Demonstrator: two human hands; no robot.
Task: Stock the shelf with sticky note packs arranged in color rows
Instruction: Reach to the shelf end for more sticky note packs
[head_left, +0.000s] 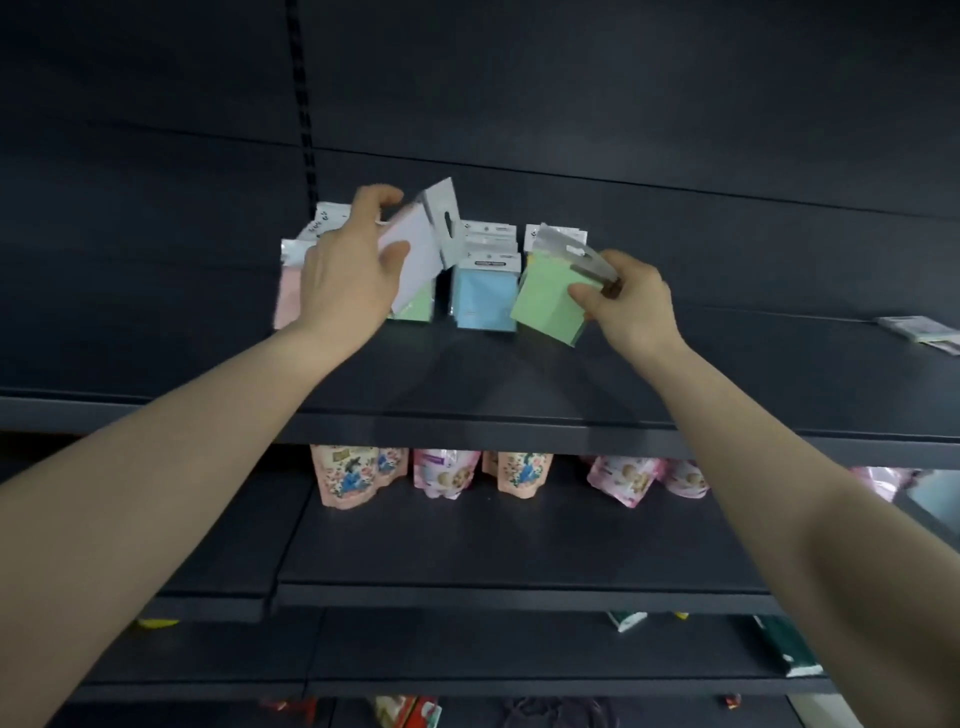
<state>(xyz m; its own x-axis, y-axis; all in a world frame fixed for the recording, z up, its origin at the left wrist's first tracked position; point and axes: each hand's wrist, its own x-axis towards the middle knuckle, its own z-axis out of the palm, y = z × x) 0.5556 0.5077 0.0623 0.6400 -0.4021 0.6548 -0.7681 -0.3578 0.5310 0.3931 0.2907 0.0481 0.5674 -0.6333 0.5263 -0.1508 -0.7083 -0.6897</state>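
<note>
The left hand (349, 275) grasps a pale lilac pack (415, 249), tilted toward one o'clock. The right hand (631, 301) pinches a green pack (550, 306) by its clear hang tab. Each should probably be stood upright and square behind its own colour. On the dark shelf (519, 384), blue packs (485, 299) stand between them, pink packs (288, 296) at nine o'clock.
</note>
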